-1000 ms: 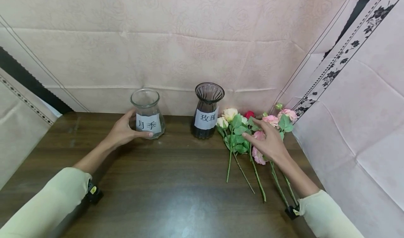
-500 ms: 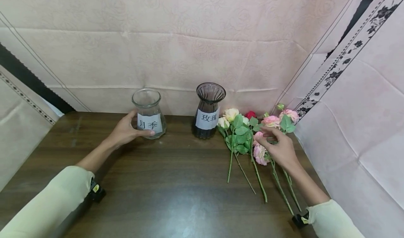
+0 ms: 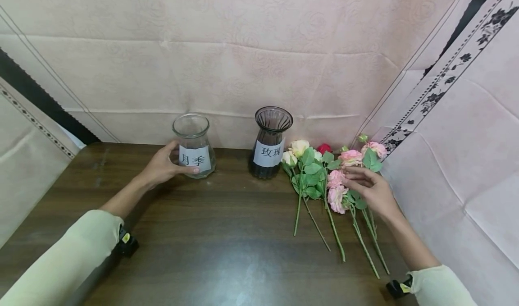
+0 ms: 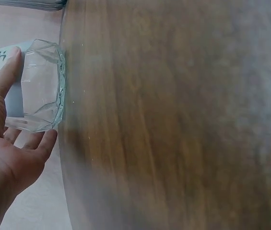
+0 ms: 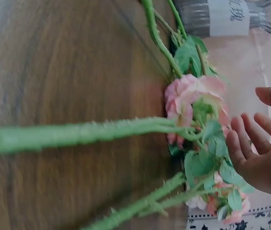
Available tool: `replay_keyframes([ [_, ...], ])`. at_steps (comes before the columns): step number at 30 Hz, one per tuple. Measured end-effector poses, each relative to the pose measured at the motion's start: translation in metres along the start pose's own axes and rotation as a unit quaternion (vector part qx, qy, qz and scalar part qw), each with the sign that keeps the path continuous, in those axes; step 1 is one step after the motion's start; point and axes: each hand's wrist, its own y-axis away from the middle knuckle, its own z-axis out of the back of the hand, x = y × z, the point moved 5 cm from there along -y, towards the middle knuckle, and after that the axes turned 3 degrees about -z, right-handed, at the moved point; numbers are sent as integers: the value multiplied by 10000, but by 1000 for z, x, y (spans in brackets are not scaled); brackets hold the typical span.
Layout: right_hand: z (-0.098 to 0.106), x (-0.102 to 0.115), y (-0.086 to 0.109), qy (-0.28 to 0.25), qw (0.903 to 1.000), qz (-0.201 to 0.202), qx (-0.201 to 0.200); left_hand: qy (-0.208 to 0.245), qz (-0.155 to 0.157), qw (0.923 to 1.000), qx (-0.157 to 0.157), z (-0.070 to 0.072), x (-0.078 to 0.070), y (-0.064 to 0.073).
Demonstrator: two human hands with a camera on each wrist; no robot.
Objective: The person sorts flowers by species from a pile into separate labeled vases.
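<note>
My left hand (image 3: pixel 161 165) holds a clear glass vase (image 3: pixel 193 141) upright at the back of the table, thumb across its white label (image 3: pixel 195 158). In the left wrist view, the thumb (image 4: pixel 5 74) lies over the label and the other fingers go behind the vase's faceted base (image 4: pixel 46 86). Over several pink flowers (image 3: pixel 337 198) with green stems, my right hand (image 3: pixel 375 192) hovers with fingers loosely bent and nothing held. The right wrist view shows that hand (image 5: pixel 262 148) beside the leaves and a pink bloom (image 5: pixel 193 98); whether it touches them is unclear.
A dark grey glass vase (image 3: pixel 265 137) with a white label stands right of the clear one. Cream roses (image 3: pixel 299 148) and a red one (image 3: pixel 324 148) lie beside it, stems toward the front. Patterned cloth (image 3: pixel 243 71) hangs behind the wooden table (image 3: pixel 223 234).
My right hand has drawn back to the right from above the green leaves to the pink flowers. The left hand keeps its hold on the clear vase. The view has shifted slightly.
</note>
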Motion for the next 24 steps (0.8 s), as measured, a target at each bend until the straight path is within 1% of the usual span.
replay_keyframes([
  [4, 7, -11, -2, -258, 9988, -170, 378, 30, -27, 9999, 99, 2, -1, -1],
  [6, 10, -15, -2, -410, 9974, -278, 522, -44, -80, 9999, 124, 3, -1, -1],
  [8, 12, -18, -1, -454, 9959, -404, 673, -138, -131, 9997, 126, 5, -1, -1],
  [10, 14, -22, 0, -483, 9931, -612, 876, -189, -180, 9996, 117, 6, 0, -2],
  [14, 17, -31, 3, -476, 9843, -1113, 1283, -203, -227, 9995, 101, 6, 1, -4],
  [16, 19, -34, 5, -500, 9809, -1302, 1359, -206, -252, 9994, 96, 6, 0, -4],
  [22, 28, -39, 10, -614, 9770, -1510, 1379, -152, -320, 9993, 89, 4, -1, -6],
  [24, 29, -42, 12, -618, 9721, -1682, 1511, -162, -346, 9992, 85, 4, -1, -6],
])
